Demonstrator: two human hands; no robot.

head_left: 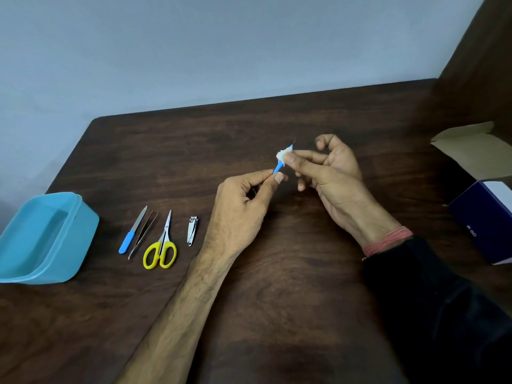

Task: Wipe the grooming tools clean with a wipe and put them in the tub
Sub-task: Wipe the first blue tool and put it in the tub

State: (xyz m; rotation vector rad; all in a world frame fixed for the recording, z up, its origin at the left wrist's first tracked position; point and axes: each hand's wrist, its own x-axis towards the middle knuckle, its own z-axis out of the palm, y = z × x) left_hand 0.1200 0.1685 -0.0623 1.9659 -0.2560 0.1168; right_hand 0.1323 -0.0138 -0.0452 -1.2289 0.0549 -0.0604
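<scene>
Table (277,273): one dark wooden top; every place below is given relative to the tub.
Tub (69,239): one, pale blue plastic, at the table's left edge; nothing shows inside it.
Scissors (160,245): one pair, yellow handles, right of the tub; rigid, best lifted by the handles.
Tweezers (142,234): one, thin steel, between nail file (131,231) and scissors; likely slippery.
Nail clipper (192,230): one, furthest of the row from the tub.
Blue-handled pick (278,167): one, held in the air well right of the tub; light, with a fine, probably bendable wire tip, so hold the handle.
Left hand (243,206): pinches the handle's lower end.
Right hand (329,167): fingertips pinch the wipe (282,155), one small white wad, around the shaft.
</scene>
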